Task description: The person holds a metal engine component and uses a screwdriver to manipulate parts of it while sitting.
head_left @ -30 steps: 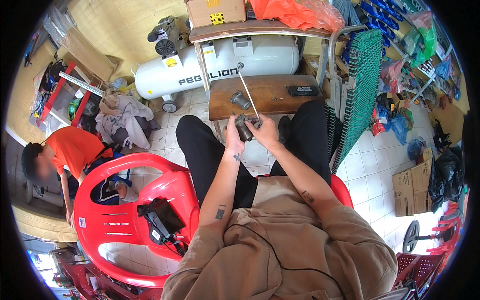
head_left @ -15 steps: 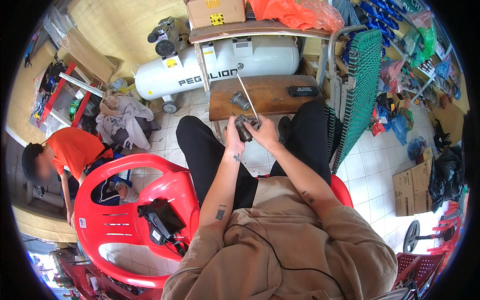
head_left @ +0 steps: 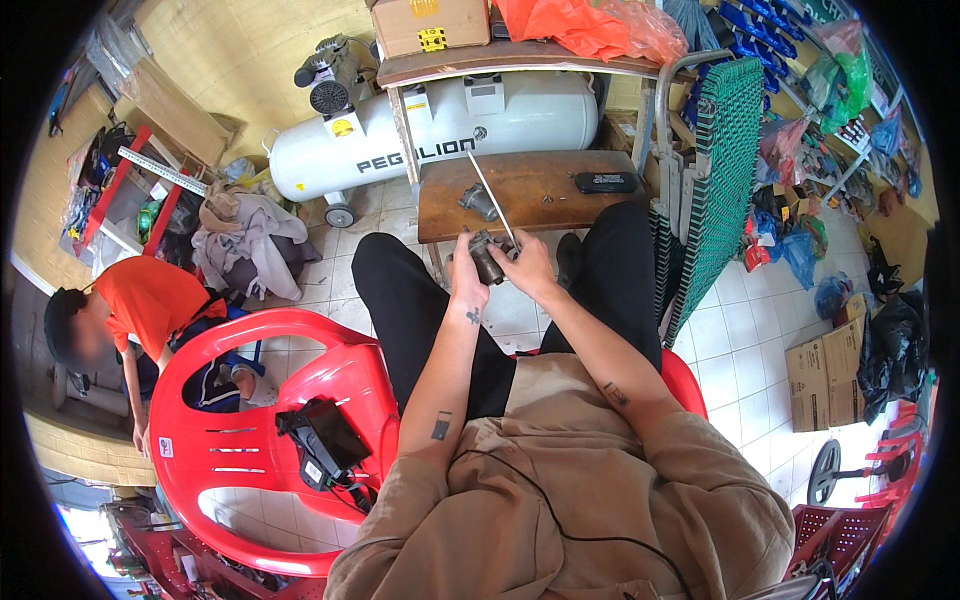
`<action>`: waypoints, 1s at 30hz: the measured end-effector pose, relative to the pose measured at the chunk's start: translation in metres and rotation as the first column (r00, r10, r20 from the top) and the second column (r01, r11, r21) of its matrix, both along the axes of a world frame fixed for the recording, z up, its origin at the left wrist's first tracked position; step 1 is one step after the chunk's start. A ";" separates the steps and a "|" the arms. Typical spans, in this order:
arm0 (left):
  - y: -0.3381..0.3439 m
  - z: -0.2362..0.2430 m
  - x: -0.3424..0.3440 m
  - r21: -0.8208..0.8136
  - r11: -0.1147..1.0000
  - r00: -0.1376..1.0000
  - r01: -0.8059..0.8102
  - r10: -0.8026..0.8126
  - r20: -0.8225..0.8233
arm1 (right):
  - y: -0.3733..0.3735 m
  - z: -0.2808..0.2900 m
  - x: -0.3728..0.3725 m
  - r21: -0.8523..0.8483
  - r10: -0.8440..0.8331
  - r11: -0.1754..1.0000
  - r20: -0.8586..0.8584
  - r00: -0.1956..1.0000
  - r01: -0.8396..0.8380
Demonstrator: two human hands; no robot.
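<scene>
My left hand point(head_left: 467, 278) is closed around a dark, cylindrical metal part point(head_left: 487, 260), held between my knees just in front of the low bench. My right hand point(head_left: 530, 268) steadies the same part from the other side. From the fingers of my right hand a long, thin, pale rod point(head_left: 492, 198) slants up and away to the left over the bench. Whether the rod has a handle is hidden by my fingers. Behind my hands, a grey metal housing point(head_left: 478, 203) lies on the wooden bench point(head_left: 450, 178).
On the bench's right rests a black case point(head_left: 606, 182). Behind stands a grey air compressor tank point(head_left: 400, 130). A green woven folding chair point(head_left: 715, 190) is at my right. At my left, a red plastic chair point(head_left: 210, 430) holds a black device point(head_left: 325, 440); a person in orange point(head_left: 160, 300) bends beyond it.
The rod's far tip has shifted slightly down and to the left. Both hands stay in nearly the same place around the metal part.
</scene>
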State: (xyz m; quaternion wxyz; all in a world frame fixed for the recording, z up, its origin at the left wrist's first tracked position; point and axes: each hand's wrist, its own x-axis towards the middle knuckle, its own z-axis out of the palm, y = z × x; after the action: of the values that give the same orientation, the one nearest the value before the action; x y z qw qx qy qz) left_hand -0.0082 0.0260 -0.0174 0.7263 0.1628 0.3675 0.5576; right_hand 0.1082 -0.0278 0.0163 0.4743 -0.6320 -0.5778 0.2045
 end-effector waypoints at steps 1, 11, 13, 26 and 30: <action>0.002 -0.003 0.000 0.002 1.000 1.000 0.002 -0.002 0.004 | 0.000 0.000 0.000 0.011 0.011 1.000 -0.014 1.000 -0.011; 0.001 -0.003 -0.001 -0.015 1.000 1.000 -0.019 0.019 0.020 | -0.003 0.006 -0.002 -0.020 -0.005 1.000 -0.032 0.999 0.004; -0.002 0.002 -0.002 -0.007 1.000 1.000 -0.012 0.012 0.013 | -0.003 0.006 -0.002 -0.018 0.002 1.000 -0.045 0.999 -0.003; 0.003 0.009 -0.018 -0.054 0.996 0.978 -0.072 0.082 0.192 | -0.009 0.035 0.050 -0.146 0.250 0.962 0.139 0.958 -0.230; 0.011 0.014 -0.032 -0.081 0.986 0.950 -0.146 0.163 0.266 | -0.018 0.051 0.072 -0.369 0.375 0.887 0.222 0.900 -0.279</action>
State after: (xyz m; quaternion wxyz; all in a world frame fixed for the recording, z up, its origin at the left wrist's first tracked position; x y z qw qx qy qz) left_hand -0.0403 0.0372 -0.0035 0.7285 0.0334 0.2929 0.6184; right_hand 0.1805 -0.0454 0.0669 0.2318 -0.6171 -0.6974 0.2815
